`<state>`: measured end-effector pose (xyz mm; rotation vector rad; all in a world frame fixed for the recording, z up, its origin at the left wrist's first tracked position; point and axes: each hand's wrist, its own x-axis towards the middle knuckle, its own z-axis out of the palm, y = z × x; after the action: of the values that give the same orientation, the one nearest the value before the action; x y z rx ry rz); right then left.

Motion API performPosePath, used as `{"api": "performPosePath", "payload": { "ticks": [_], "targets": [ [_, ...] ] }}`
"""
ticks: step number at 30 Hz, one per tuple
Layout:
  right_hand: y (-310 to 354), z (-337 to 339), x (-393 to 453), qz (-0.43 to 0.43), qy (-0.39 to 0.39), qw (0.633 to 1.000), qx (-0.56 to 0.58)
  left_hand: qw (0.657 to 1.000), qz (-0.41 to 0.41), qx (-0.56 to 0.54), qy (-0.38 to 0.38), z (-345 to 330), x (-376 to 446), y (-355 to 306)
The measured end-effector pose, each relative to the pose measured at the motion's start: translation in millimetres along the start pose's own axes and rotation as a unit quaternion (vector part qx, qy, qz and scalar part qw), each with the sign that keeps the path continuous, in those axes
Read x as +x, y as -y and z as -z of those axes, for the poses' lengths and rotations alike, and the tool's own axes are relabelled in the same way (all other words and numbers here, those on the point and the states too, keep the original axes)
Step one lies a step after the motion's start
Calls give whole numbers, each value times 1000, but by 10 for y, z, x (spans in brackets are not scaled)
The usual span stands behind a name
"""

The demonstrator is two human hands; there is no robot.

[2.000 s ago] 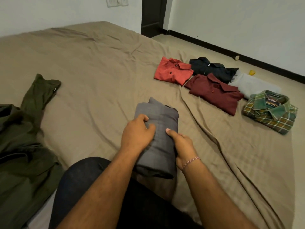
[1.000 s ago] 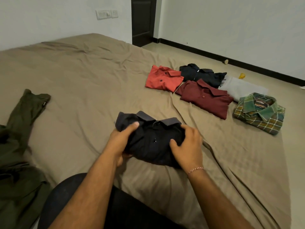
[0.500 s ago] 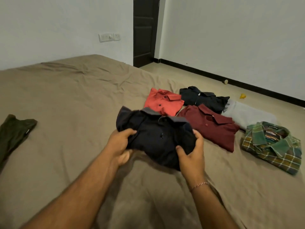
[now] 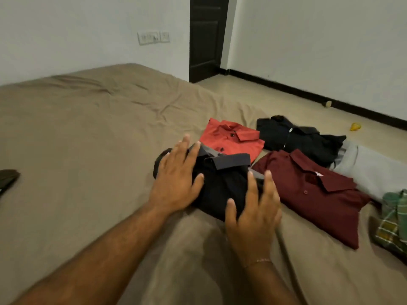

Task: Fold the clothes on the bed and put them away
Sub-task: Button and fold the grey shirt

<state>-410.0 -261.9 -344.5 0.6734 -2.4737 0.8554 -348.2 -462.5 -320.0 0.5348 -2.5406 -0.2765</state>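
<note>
A folded dark navy shirt [image 4: 222, 181] with a grey collar lies on the tan bed sheet [image 4: 88, 139], just in front of the folded orange shirt [image 4: 229, 137] and left of the folded maroon shirt [image 4: 312, 192]. My left hand [image 4: 176, 179] lies flat with straight fingers on the navy shirt's left side. My right hand [image 4: 253, 210] has straight, spread fingers over the shirt's near right corner. Behind the maroon shirt are a folded black shirt [image 4: 297, 137] and a folded light grey garment [image 4: 372, 170]. A folded green plaid shirt [image 4: 394, 221] is cut off at the right edge.
An unfolded olive garment [image 4: 7, 178] peeks in at the left edge of the bed. Beyond the bed's far right side is pale floor with a small yellow object [image 4: 355, 126] and a dark door [image 4: 207, 38] in the corner.
The navy shirt was flipped collar-up, lifted and carried forward to the row of folded shirts. It now lies on the sheet, and both hands have let go and flattened on it.
</note>
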Motion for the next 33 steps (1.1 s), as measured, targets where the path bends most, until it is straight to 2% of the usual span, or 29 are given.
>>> {"api": "performPosePath", "payload": {
  "ticks": [2,5,8,9,11,13,14,17,19,20,21,23,25,26,28,30,31,33],
  "targets": [
    [-11,-191,39,81,61,993,-58,995,15,12,95,-277,-241,17],
    [-140,-460,-75,108,177,970,-126,988,49,43,139,-577,-572,148],
    [-162,-495,-71,107,181,968,-140,986,49,17,158,-577,-511,195],
    [-148,-469,-53,108,173,969,-141,987,47,0,152,-508,-490,181],
    [-87,-368,-102,100,143,974,-143,995,44,-16,83,-334,-636,116],
    [117,-221,-337,104,134,979,-117,995,87,-50,-2,-121,-990,49],
    [239,-162,-509,132,143,977,-89,989,118,-89,-19,-30,-1183,19],
    [762,-90,-1154,238,234,942,41,942,217,-255,-10,271,-1688,40],
    [1095,-77,-1435,210,295,925,118,902,279,-329,-31,561,-1822,136],
    [1299,-43,-1567,191,328,913,150,888,314,-331,-51,802,-1928,242],
    [1455,-9,-1637,188,366,896,165,886,336,-312,-67,1021,-1983,350],
    [1749,110,-1844,263,424,854,146,908,349,-219,-70,1516,-2239,665],
    [1903,199,-2006,341,469,805,128,935,353,-10,-28,1956,-2607,1007],
    [1941,226,-2041,349,498,784,129,923,365,123,-9,2141,-2818,1152],
    [1993,329,-2105,329,543,759,143,861,414,296,-6,2504,-3305,1365],
    [1973,351,-2108,310,551,761,147,814,483,322,12,2706,-3638,1545],
    [1957,377,-2092,300,550,764,154,805,514,295,27,2747,-3729,1649],
    [1916,469,-2097,272,535,777,193,821,532,205,11,2823,-3770,1720]
  ]
}}
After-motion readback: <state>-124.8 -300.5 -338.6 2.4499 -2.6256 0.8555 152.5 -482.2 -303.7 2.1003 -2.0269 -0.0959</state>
